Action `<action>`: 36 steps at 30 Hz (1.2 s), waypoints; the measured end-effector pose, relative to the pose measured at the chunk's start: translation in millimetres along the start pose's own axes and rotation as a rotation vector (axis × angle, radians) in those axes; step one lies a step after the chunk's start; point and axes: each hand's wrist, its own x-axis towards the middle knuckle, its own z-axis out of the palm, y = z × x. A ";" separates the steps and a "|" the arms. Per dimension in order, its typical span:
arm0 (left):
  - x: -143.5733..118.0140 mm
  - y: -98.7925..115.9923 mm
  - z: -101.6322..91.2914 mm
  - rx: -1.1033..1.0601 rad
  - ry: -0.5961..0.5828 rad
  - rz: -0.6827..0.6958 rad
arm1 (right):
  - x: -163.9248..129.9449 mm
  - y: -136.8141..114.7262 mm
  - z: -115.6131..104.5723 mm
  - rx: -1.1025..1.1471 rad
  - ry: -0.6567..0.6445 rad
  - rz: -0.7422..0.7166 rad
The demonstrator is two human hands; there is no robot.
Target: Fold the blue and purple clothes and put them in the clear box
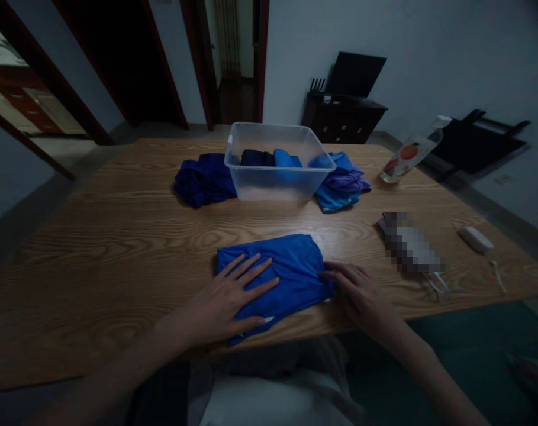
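A folded bright blue garment [290,266] lies near the front edge of the wooden table [118,236]. My left hand [231,296] rests flat on its left part, fingers spread. At the cloth's right edge, my right hand [357,293] touches the fabric with its fingertips. A clear plastic bin [277,163] stands farther back, holding folded dark and blue clothes. A dark blue heap [204,179] lies to the bin's left, and a blue and purple heap [344,183] to its right.
A bottle with a coloured label [406,157] lies at the back right of the table. A blurred flat object [411,245], a small white item [475,238] and a thin cord [497,275] sit on the right side. A dark cabinet [344,115] stands by the wall.
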 end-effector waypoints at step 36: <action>7.9 31.9 69.4 -0.001 0.449 -0.415 | 89.0 -131.5 24.7 0.196 0.482 -0.127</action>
